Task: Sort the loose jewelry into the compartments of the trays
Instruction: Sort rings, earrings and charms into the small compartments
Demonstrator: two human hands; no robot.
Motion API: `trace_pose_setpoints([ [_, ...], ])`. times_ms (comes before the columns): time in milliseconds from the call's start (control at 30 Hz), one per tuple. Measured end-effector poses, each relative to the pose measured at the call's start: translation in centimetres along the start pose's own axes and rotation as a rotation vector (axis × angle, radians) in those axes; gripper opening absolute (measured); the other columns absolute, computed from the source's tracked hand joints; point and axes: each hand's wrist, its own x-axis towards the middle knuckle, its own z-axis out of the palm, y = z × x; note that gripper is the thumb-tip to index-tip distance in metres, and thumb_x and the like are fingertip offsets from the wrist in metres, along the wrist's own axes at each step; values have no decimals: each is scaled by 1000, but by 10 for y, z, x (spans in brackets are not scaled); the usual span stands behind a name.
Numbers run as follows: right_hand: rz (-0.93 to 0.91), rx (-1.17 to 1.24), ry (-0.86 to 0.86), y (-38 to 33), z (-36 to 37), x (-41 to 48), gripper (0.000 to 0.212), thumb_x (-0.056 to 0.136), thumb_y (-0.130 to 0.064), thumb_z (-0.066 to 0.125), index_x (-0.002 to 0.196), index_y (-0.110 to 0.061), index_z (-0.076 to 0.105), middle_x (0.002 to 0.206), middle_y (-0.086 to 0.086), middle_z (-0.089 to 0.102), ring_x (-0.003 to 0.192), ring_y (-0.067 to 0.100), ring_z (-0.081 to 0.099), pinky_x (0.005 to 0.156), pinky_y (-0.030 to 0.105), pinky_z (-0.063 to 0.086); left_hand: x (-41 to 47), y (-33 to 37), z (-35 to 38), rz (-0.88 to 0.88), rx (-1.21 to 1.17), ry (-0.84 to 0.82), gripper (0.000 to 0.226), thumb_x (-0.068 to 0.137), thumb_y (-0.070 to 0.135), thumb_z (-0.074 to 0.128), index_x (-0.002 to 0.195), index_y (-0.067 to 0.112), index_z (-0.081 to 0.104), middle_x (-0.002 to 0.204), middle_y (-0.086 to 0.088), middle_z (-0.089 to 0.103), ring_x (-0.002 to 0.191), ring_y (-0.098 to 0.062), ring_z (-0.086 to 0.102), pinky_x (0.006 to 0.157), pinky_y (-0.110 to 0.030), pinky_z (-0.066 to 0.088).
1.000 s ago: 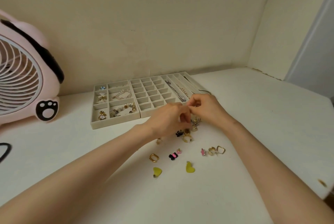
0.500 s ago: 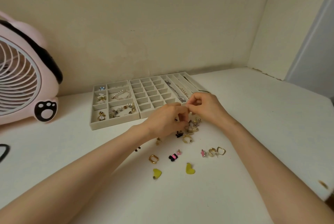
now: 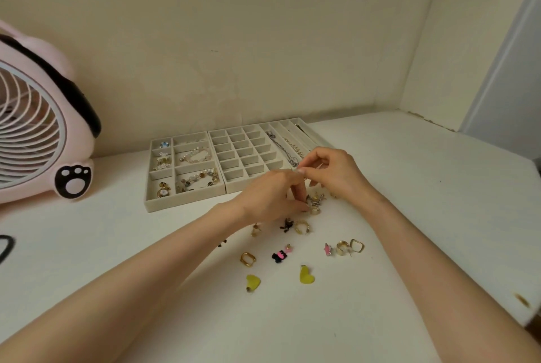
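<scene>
- My left hand and right hand meet fingertip to fingertip just above the front edge of the trays.
- Both have thumb and forefinger drawn into a narrow pinch. The pinch point is too small for me to tell what, if anything, sits between them.
- The left hand's lower fingers curl down to a small heap of gold and silver bits on the table.
- More loose jewelry lies near the heap, closer to me: a gold hoop, a black charm, an oval ring, a black-and-pink bow, a pink star, a square hoop and two yellow hearts.
- Three trays stand side by side against the wall:
  - The left tray holds bracelets and small pieces.
  - The grid tray shows bare cells.
  - The slot tray holds chains.
- A pink fan stands far left.
</scene>
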Motion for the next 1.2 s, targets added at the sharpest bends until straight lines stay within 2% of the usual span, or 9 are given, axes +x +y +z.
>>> trace_pose_setpoints([
  [167,12,47,-26,-1,3,1,13,80,-6,72,81,-17,67,77,-2,67,56,4,63,51,16,48,-4,-9,-18,-63,-158,62,10,83,19,68,87,17,59,86,4,66,79,-12,61,74,-26,50],
  [400,-26,73,-29,-3,13,0,15,79,-3,72,76,-18,67,77,-3,68,63,6,62,54,11,45,-11,-55,-49,-235,-139,294,14,78,9,72,86,10,61,84,-2,68,79,-15,62,73,-25,49],
  [533,-45,46,-38,-7,17,2,15,79,-6,72,76,-20,67,81,-3,70,72,7,63,59,12,45,-12,-77,-53,-284,11,247,15,78,9,72,79,15,59,82,0,68,76,-15,62,63,-17,44],
  [600,-53,35,-40,-9,18,3,14,79,-7,73,75,-20,68,83,-2,70,78,10,64,65,16,47,-12,-82,-52,-292,100,204,16,79,13,71,76,20,58,81,1,68,76,-15,62,64,-22,45],
  [700,-60,-37,-45,-14,22,7,12,78,-9,74,75,-20,69,81,-7,69,74,6,60,72,22,48,-12,-84,-50,-278,229,145,14,80,17,71,75,25,60,83,3,67,81,-17,61,69,-30,49],
  [900,-102,-157,-63,-30,43,25,5,78,-18,73,75,-21,72,77,-12,66,75,4,58,76,27,49,-11,-84,-49,-244,339,119,4,80,16,68,85,17,68,95,3,55,91,-18,55,65,-27,38],
  [1000,-116,-213,-99,-36,60,36,8,79,-17,73,74,-23,70,75,-15,63,72,-1,54,76,27,49,-12,-86,-51,-252,300,114,6,82,21,68,87,18,67,91,4,58,85,-15,52,64,-26,35],
  [1133,-95,-252,-121,-36,79,47,4,80,-20,73,78,-23,71,79,-11,65,73,3,54,72,27,47,-13,-92,-60,-289,172,208,10,85,25,66,86,15,64,91,-1,64,72,-15,51,66,-31,43],
  [1200,-91,-272,-123,-34,85,49,2,79,-22,74,81,-22,73,81,-8,67,76,7,58,74,31,50,-14,-93,-64,-297,141,239,9,86,22,63,88,13,64,93,-1,65,62,-8,48,61,-29,40],
])
